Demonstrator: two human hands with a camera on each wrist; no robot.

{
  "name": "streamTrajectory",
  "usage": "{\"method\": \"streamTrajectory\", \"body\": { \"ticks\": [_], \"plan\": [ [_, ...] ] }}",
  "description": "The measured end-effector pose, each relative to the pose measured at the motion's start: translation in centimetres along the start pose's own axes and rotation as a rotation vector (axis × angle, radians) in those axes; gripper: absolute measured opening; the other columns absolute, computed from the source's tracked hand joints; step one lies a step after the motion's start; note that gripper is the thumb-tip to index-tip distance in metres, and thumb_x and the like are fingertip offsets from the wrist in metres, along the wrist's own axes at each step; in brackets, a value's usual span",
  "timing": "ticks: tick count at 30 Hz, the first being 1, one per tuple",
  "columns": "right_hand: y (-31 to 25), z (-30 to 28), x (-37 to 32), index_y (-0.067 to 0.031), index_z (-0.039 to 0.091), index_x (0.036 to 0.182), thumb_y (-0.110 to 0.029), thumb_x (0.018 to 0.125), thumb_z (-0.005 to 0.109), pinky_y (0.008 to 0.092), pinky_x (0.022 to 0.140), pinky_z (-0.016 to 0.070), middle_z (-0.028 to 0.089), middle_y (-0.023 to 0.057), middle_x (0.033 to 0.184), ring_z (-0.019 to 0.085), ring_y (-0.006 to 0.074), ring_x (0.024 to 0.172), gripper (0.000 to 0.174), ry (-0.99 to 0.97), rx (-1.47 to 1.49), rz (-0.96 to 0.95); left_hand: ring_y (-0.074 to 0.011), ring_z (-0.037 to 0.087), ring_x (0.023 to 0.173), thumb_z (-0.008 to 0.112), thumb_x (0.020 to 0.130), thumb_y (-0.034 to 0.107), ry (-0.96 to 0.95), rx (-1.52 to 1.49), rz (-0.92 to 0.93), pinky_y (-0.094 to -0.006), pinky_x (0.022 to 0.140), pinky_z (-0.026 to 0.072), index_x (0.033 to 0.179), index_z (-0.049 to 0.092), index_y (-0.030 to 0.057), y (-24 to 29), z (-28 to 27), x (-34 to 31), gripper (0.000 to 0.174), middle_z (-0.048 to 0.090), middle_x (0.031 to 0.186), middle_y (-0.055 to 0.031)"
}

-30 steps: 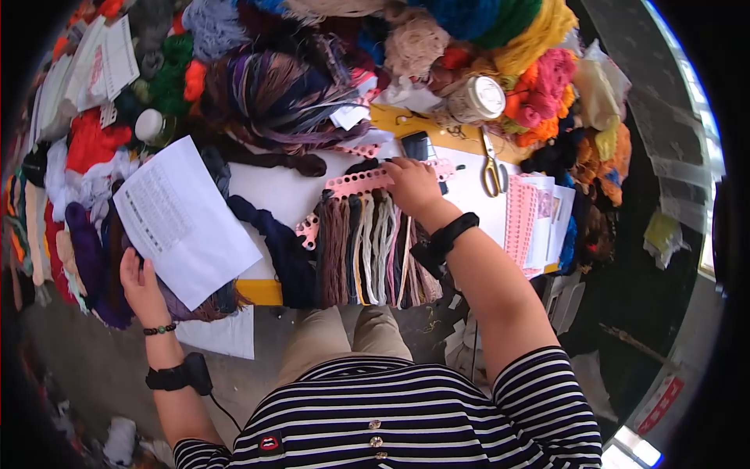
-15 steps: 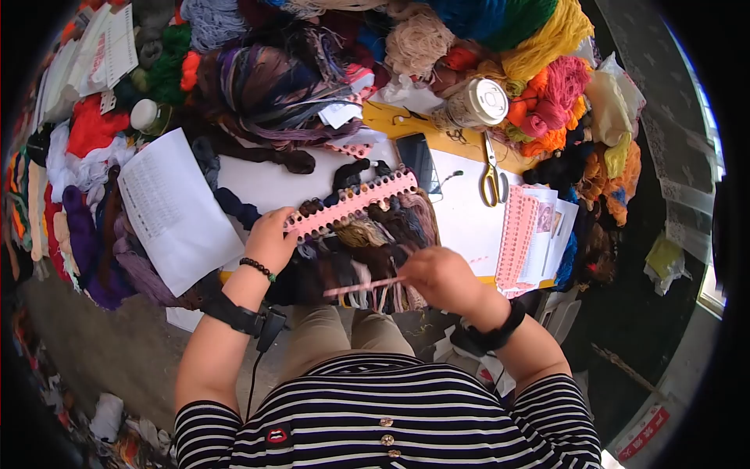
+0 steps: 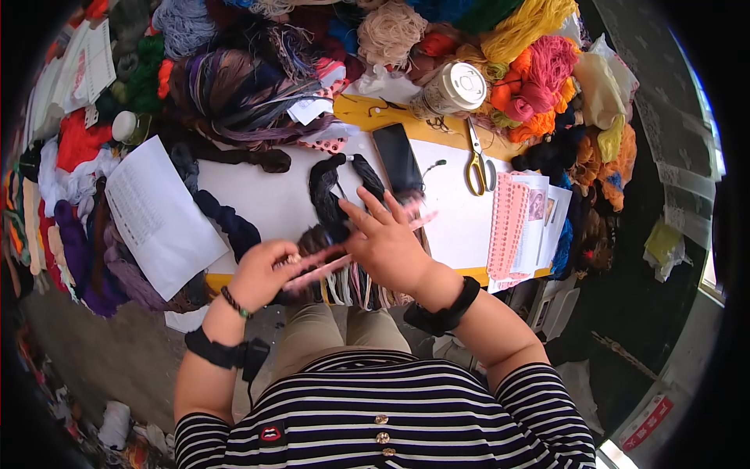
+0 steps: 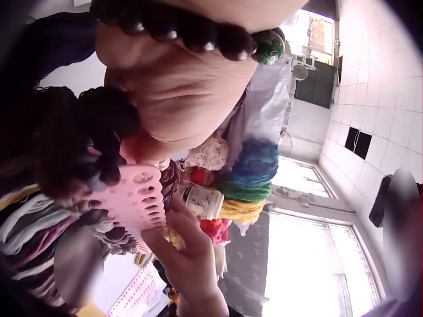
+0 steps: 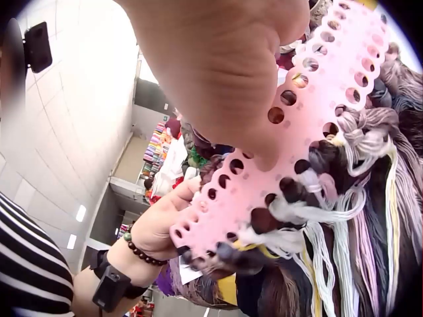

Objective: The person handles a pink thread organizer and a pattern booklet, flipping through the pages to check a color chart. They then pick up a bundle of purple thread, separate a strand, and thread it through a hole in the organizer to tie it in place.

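Note:
Two pink strips with holed edges, threads looped through them, lie close together between the hands; the upper strip [image 5: 264,178] shows large in the right wrist view. My left hand [image 3: 262,277] pinches their left end with thumb and fingers. Across their middle lies my right hand [image 3: 387,246], its fingers spread and nearly straight, the thumb on the pink surface in the right wrist view. Skeins of white, brown, pink and dark thread [image 5: 337,224] hang from the strip. Dark skeins [image 3: 324,191] rest on the table just beyond the hands.
A phone [image 3: 397,159], gold-handled scissors [image 3: 476,168] and a lidded cup [image 3: 457,90] lie or stand beyond the hands. More pink strips [image 3: 508,227] and printed sheets are at the right. A large printed sheet [image 3: 164,219] lies left. Yarn heaps line the back.
The left hand came in from the left sheet and took the strip's end. The right hand swung down with a second strip, then up onto the strips, its fingers spreading. The strips now lie closer together.

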State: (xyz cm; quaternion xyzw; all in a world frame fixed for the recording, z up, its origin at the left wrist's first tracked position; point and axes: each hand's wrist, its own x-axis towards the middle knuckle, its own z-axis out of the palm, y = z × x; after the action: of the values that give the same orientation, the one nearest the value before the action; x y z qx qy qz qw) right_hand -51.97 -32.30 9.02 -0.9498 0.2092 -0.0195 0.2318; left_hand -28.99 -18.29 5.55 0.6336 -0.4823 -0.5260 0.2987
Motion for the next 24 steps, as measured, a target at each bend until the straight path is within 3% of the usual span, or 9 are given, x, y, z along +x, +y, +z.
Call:
{"method": "streamTrajectory", "body": {
  "ticks": [4, 6, 9, 11, 13, 16, 19, 20, 24],
  "plan": [
    [-0.2, 0.3, -4.0, -0.0114, 0.064, 0.095, -0.017, 0.079, 0.063, 0.0458, 0.093, 0.0427, 0.06, 0.0111, 0.12, 0.058, 0.0309, 0.109, 0.017, -0.185, 0.125, -0.063, -0.018, 0.058, 0.071, 0.07, 0.081, 0.011, -0.034, -0.071, 0.028, -0.0299, 0.066, 0.0467, 0.095, 0.063, 0.0018, 1.5, 0.6, -2.8, 0.017, 0.061, 0.081, -0.0078],
    [-1.8, -1.4, -5.8, -0.0105, 0.061, 0.101, -0.017, 0.08, 0.06, 0.0403, 0.082, 0.0453, 0.061, 0.0092, 0.11, 0.061, 0.0273, 0.093, 0.021, -0.131, 0.101, -0.141, -0.0113, 0.058, 0.077, 0.069, 0.086, 0.012, -0.218, -0.136, -0.026, -0.0264, 0.068, 0.0462, 0.096, 0.065, 0.0034, 2.2, -0.2, -3.0, 0.014, 0.063, 0.086, -0.0039],
    [-3.5, -3.1, -8.3, -0.0102, 0.06, 0.103, -0.015, 0.081, 0.057, 0.038, 0.081, 0.0464, 0.061, 0.0099, 0.107, 0.061, 0.0261, 0.093, 0.022, -0.123, 0.162, -0.065, -0.0066, 0.06, 0.087, 0.062, 0.095, 0.014, -0.342, -0.486, -0.118, -0.0246, 0.076, 0.0496, 0.101, 0.066, 0.0028, 1.2, -1.9, 0.5, 0.013, 0.067, 0.097, -0.0021],
    [-3.7, -3.7, -9.3, -0.0095, 0.06, 0.107, -0.014, 0.083, 0.058, 0.0386, 0.079, 0.0476, 0.061, 0.0107, 0.104, 0.061, 0.0274, 0.091, 0.024, -0.129, 0.218, -0.014, -0.0115, 0.062, 0.088, 0.065, 0.093, 0.02, -0.038, -0.054, -0.127, -0.0269, 0.081, 0.0499, 0.106, 0.063, 0.002, 0.4, -1.3, 6.2, 0.023, 0.068, 0.096, -0.0064],
    [-4.2, -4.3, -9.4, -0.0096, 0.06, 0.104, -0.016, 0.081, 0.066, 0.0396, 0.075, 0.0487, 0.062, 0.0108, 0.101, 0.062, 0.0293, 0.085, 0.025, -0.074, 0.24, 0.062, -0.0289, 0.063, 0.098, 0.069, 0.086, 0.023, 0.232, 0.121, 0.105, -0.038, 0.089, 0.0495, 0.113, 0.061, 0.0019, -1.2, 1.8, 11.6, 0.035, 0.065, 0.107, -0.0158],
    [-3.7, -5.3, -10.3, -0.0091, 0.06, 0.102, -0.018, 0.079, 0.071, 0.0417, 0.072, 0.0498, 0.062, 0.0107, 0.096, 0.062, 0.0314, 0.081, 0.027, -0.035, 0.189, 0.14, -0.0347, 0.057, 0.111, 0.071, 0.081, 0.019, 0.235, 0.622, 0.203, -0.0415, 0.095, 0.0464, 0.117, 0.061, 0.0079, -1.2, 5.2, 16.1, 0.039, 0.06, 0.116, -0.0166],
    [-3.6, -6.7, -11.5, -0.0093, 0.06, 0.101, -0.018, 0.08, 0.07, 0.041, 0.073, 0.0498, 0.062, 0.0092, 0.093, 0.063, 0.0305, 0.083, 0.025, -0.073, 0.169, 0.211, -0.0362, 0.057, 0.104, 0.072, 0.078, 0.02, 0.01, 0.721, 0.135, -0.0458, 0.091, 0.0462, 0.107, 0.066, 0.0112, -3.6, 6.4, 17.9, 0.031, 0.062, 0.102, -0.0138],
    [-4.0, -6.7, -12.1, -0.0094, 0.06, 0.101, -0.018, 0.08, 0.07, 0.0409, 0.073, 0.0498, 0.062, 0.009, 0.092, 0.063, 0.0303, 0.083, 0.024, -0.075, 0.177, 0.199, -0.0321, 0.06, 0.096, 0.071, 0.081, 0.019, -0.015, 0.608, 0.196, -0.0415, 0.088, 0.0476, 0.104, 0.066, 0.008, -3.5, 6.1, 17.6, 0.027, 0.064, 0.095, -0.0128],
    [-6.1, -6.3, -14.9, -0.0113, 0.06, 0.102, -0.017, 0.082, 0.064, 0.0385, 0.074, 0.0492, 0.06, 0.0071, 0.092, 0.063, 0.0267, 0.083, 0.021, -0.105, 0.15, 0.14, -0.0107, 0.059, 0.088, 0.062, 0.091, 0.015, -0.305, -0.238, -0.109, -0.0274, 0.08, 0.0476, 0.103, 0.062, 0.0026, -0.6, 5.0, 14.7, 0.018, 0.066, 0.095, -0.0023]
  ]
}}
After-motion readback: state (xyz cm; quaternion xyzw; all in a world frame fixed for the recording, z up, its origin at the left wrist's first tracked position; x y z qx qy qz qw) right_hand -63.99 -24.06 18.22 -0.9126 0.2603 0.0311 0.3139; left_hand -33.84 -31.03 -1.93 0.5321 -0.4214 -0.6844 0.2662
